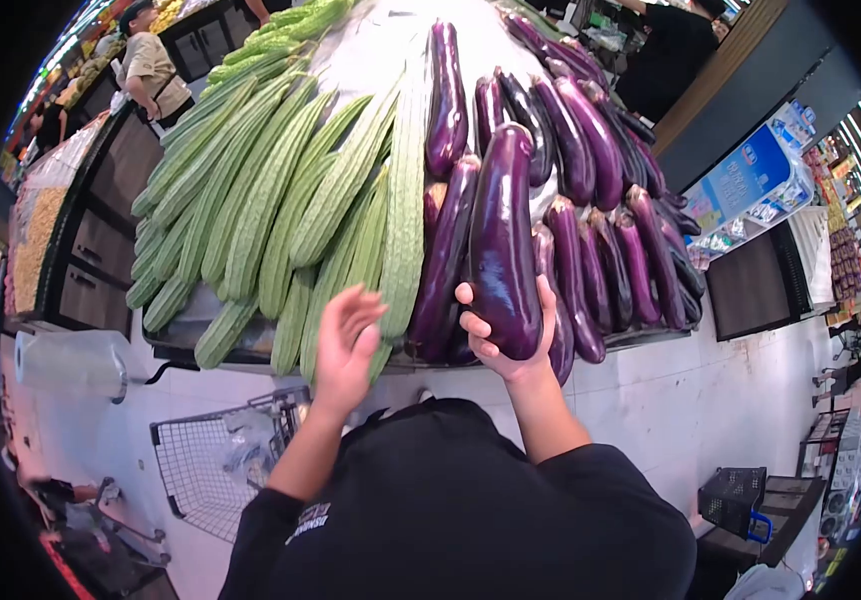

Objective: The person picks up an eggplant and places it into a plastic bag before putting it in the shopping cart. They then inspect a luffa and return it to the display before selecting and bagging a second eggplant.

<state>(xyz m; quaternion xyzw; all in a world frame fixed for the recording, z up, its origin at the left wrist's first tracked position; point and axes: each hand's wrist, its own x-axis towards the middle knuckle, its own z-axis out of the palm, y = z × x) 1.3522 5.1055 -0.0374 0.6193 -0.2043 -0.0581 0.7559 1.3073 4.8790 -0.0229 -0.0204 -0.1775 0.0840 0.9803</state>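
My right hand (506,345) grips the lower end of a large purple eggplant (502,240), holding it upright in front of the produce stand. My left hand (345,345) is raised beside it with fingers apart, holding nothing, close to the long green ridged gourds (280,190). Many more long purple eggplants (600,220) lie piled on the right half of the stand, behind and beside the held one.
A wire shopping cart (215,460) stands at my lower left. A roll of plastic bags (70,362) hangs at the stand's left edge. Another person (153,70) stands at the far left aisle. A black basket (733,497) sits at lower right.
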